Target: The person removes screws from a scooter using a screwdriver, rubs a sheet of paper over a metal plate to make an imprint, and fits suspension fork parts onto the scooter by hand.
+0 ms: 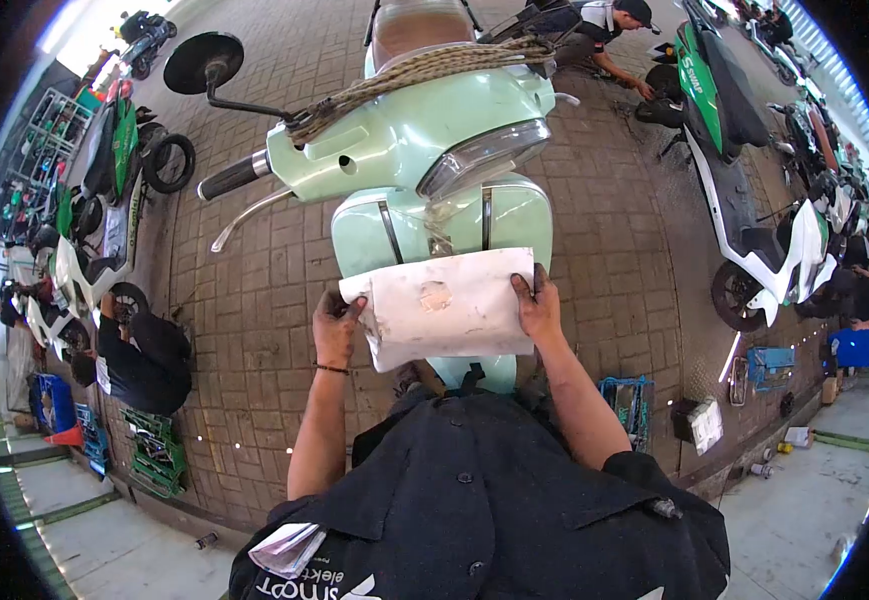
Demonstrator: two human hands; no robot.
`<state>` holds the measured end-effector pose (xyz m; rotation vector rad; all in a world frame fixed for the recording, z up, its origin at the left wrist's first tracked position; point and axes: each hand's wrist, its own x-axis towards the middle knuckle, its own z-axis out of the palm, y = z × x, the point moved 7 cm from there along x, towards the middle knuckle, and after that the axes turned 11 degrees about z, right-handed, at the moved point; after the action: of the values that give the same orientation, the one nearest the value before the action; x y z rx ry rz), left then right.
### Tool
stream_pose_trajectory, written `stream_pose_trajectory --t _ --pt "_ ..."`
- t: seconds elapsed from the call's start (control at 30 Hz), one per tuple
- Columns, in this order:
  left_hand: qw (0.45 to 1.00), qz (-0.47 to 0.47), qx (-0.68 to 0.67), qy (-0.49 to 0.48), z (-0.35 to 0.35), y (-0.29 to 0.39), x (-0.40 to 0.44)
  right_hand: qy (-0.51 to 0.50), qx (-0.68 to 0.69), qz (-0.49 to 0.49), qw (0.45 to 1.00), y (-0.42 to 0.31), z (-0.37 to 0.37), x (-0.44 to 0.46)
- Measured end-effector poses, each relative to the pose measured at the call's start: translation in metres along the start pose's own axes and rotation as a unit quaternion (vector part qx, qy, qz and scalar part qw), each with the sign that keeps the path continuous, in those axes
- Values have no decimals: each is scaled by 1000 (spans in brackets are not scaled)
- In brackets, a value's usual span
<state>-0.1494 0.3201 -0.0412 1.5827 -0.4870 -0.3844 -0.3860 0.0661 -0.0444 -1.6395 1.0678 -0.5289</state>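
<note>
The left hand (pixel 335 328) pinches the left edge of a stained white sheet (pixel 464 322) and the right hand (pixel 540 306) pinches its right edge, thumbs on the face toward the wearer, so that it spans the space between the 2 grips. A tan patch (pixel 435 296) shows there too, nearer the left hand. Just beyond the grip stands a mint-green scooter (pixel 384 165), its lower front partly hidden by the sheet; whether the 2 touch, I cannot tell. Farther out are the headlight (pixel 489 157) and a bundle of braided rope (pixel 404 90) over the handlebar. A round mirror (pixel 203 62) sits beyond and left of the left hand. Well left of the grip, 1 person (pixel 144 365) crouches near a green crate (pixel 155 455); far beyond the right hand, 1 co-worker (pixel 599 40) reaches down.
</note>
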Motion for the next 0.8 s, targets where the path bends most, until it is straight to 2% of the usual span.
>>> stream_pose_trajectory --t 0.13,0.17,0.33,0.4,0.47,0.53,0.57,0.63,0.7,0.73,0.77,0.8 --pt "1000 20 1 -19 9 15 13 -29 38 20 999 -29 -4 -7" --pt "999 -1 -48 -13 12 13 17 -30 37 23 999 -27 -4 -3" --pt "997 13 -78 -20 20 6 4 -54 43 15 998 -29 -5 -5" --pt "993 -7 -76 -95 29 -1 -12 -45 17 10 999 -19 -6 -7" --pt "988 -31 -95 -119 33 -4 -17 -36 -8 8 999 -11 -2 -10" --pt "995 -40 -59 -72 31 -3 -15 26 -21 -47 998 -20 -4 -16" --pt "996 -49 -51 -52 28 -5 -13 28 -21 -45 998 -25 -4 -18" --pt "997 -81 -9 -10 12 -13 -2 19 34 28 999 -27 -5 -21" --pt "996 -90 9 -8 4 -13 4 21 -10 10 1000 -17 -4 -13" --pt "965 81 240 73 -11 21 5 19 -54 -9 998 -11 -2 -10" --pt "848 247 446 149 -8 64 -3 24 -45 -10 999 -9 -1 -10" --pt "849 250 443 142 -1 76 -2 31 -44 -7 999 -5 -2 -10"
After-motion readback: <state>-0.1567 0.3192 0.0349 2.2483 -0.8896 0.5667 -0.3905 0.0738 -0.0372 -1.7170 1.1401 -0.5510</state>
